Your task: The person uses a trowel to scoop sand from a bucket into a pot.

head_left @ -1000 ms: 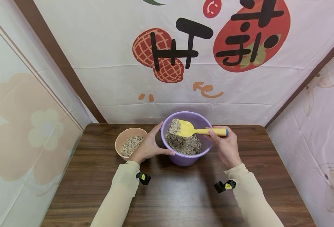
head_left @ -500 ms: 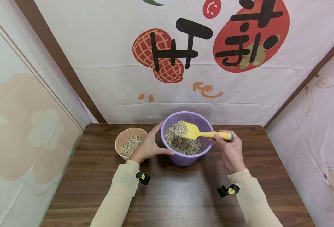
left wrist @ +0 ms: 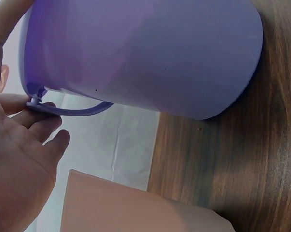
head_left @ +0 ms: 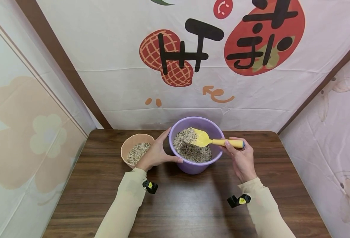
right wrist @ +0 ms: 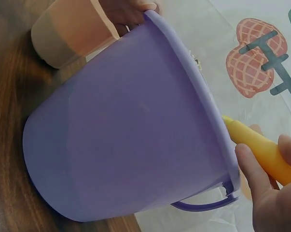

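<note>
A purple bucket (head_left: 192, 168) stands on the table, partly filled with speckled, grain-like bits (head_left: 189, 152). My left hand (head_left: 157, 153) holds its left side, thumb on the near rim and fingers spread toward the back. In the left wrist view some of those fingers touch the bucket's purple handle (left wrist: 82, 112). My right hand (head_left: 242, 160) grips a yellow scoop (head_left: 203, 138) by its handle, fairly level over the bucket's opening. A heap of the bits lies on the scoop's blade. In the right wrist view the bucket wall (right wrist: 126, 130) hides the blade.
Left of the bucket, partly behind my left hand and wrist, sits a peach bowl (head_left: 127, 145) with more of the bits inside. The wooden table (head_left: 180, 208) ends at a printed cloth wall (head_left: 118, 89) close behind the bucket. Other cloth panels flank both sides.
Over the first half second my right hand and the scoop shifted right and slightly nearer me, above the bucket. Since then they have hardly moved. My left hand and the bucket stay put.
</note>
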